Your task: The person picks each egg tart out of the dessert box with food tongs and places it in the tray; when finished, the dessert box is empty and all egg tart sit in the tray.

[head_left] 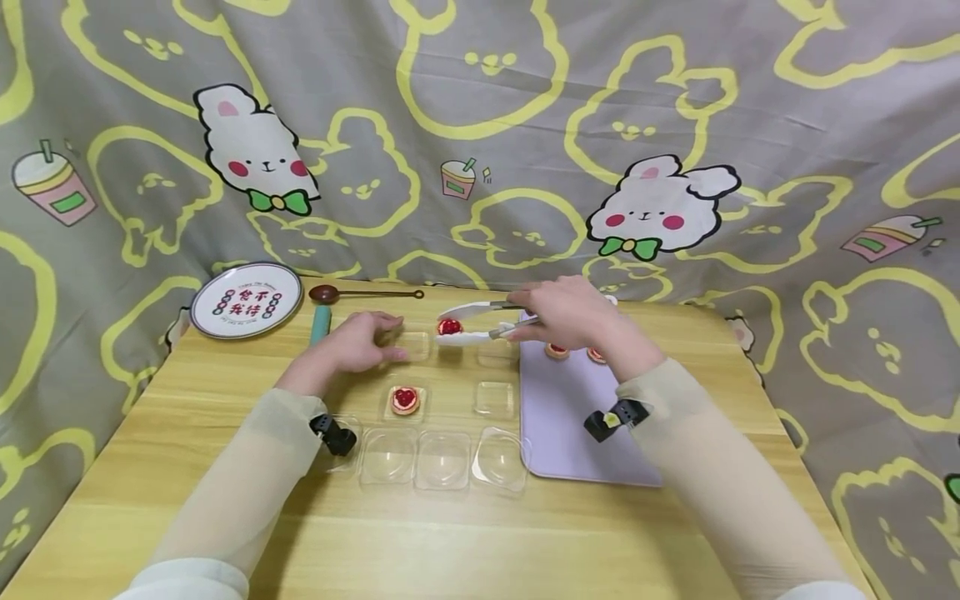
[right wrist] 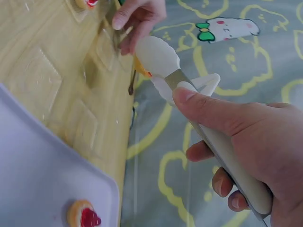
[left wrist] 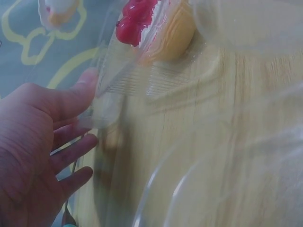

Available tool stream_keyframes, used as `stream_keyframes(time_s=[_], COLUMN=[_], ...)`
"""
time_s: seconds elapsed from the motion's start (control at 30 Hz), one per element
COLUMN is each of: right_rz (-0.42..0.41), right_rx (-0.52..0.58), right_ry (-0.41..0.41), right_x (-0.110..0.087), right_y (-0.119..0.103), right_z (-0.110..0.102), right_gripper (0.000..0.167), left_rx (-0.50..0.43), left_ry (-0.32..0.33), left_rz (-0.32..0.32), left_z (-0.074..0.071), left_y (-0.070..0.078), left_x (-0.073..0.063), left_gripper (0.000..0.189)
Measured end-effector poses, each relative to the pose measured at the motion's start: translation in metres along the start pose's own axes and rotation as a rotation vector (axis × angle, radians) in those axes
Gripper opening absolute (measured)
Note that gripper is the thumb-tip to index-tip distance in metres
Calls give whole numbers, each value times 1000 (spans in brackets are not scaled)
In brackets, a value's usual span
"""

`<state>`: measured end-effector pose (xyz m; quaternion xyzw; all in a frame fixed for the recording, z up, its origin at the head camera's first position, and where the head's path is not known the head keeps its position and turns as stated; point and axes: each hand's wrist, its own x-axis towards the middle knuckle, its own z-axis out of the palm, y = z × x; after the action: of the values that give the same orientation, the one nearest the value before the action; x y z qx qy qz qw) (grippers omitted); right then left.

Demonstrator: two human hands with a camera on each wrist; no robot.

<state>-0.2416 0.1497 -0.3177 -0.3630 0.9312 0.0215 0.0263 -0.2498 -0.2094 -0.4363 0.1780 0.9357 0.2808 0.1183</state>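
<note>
My right hand (head_left: 566,312) grips a pair of white-headed tongs (right wrist: 222,151). Between the tong heads is a small tart (head_left: 450,327) with a red fruit topping, held above the table. My left hand (head_left: 360,342) is at a clear plastic container (head_left: 415,345), thumb and fingers spread by its edge; in the left wrist view the thumb appears to touch the clear plastic. Another red-topped tart (head_left: 405,401) sits in a clear container nearer the front. More tarts (head_left: 557,352) lie on the lilac tray (head_left: 577,433), partly hidden by my right hand.
Clear containers (head_left: 495,400) stand right of centre, and a row of clear domed lids (head_left: 442,460) lies in front. At the back left are a round plate (head_left: 246,329), a brown spoon (head_left: 325,293) and a green cylindrical object (head_left: 320,323). A patterned curtain (head_left: 525,167) hangs behind.
</note>
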Motion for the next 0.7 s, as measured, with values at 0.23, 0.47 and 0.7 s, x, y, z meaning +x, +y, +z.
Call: stream_keyframes(time_s=[0.23, 0.47, 0.7], right_rz=[63, 105, 124], right_rx=[6, 42, 39], right_ry=[17, 50, 65], right_x=[-36, -73, -108], right_y=[16, 35, 49], right_z=[-5, 2, 11], right_gripper=[68, 72, 64], left_rx=[-32, -37, -52], left_ry=[9, 6, 4], left_rz=[9, 12, 9], left_z=[0, 1, 2], left_y=[-1, 2, 2], left_x=[-2, -2, 0], left_gripper=[73, 71, 69])
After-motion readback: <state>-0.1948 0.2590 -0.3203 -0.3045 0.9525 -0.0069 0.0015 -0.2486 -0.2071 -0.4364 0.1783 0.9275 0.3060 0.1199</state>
